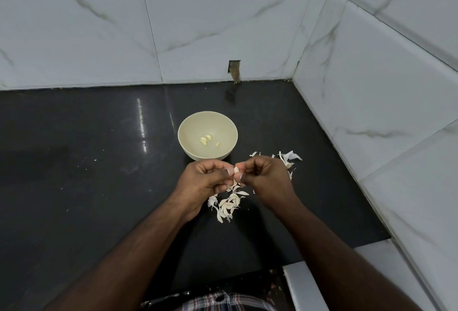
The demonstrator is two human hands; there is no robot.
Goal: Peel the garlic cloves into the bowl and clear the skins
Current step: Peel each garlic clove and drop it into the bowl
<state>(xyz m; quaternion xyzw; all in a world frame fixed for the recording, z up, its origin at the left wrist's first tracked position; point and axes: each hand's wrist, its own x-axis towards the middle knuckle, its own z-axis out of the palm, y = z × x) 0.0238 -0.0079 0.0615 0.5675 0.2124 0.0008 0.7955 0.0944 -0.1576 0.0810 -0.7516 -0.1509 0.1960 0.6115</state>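
While both hands meet above the dark countertop (pixel 86 186), they share one garlic clove (pixel 236 170) between them: the left hand (pixel 205 178) pinches it with thumb and curled fingers from one side, and the right hand (pixel 266 177) pinches it from the other, fingers bent inward toward the palm. The clove sits right at the point where the fingertips of the two hands come together, and it still wears pale skin. Both forearms run up from the lower edge of the view and converge at the clove, wrists roughly level with each other.

Just beyond the knuckles stands a cream bowl (pixel 188 124), its near rim close to the left hand's fingers. Three peeled cloves (pixel 205 139) lie on its bottom, two touching each other and one a little apart toward the right hand's side.

Directly beneath and just nearer than the hands lies a heap of unpeeled cloves and skins (pixel 229 205), mixed so that I cannot tell how many are whole. Beyond the right hand's knuckles, loose skins (pixel 290 157) are scattered on the counter, partly hidden by that hand.

Farther out, marbled white wall tiles (pixel 223 25) rise behind the bowl and along the right hand's side, forming a corner. A checked garment (pixel 223 302) shows at the bottom edge between the forearms.
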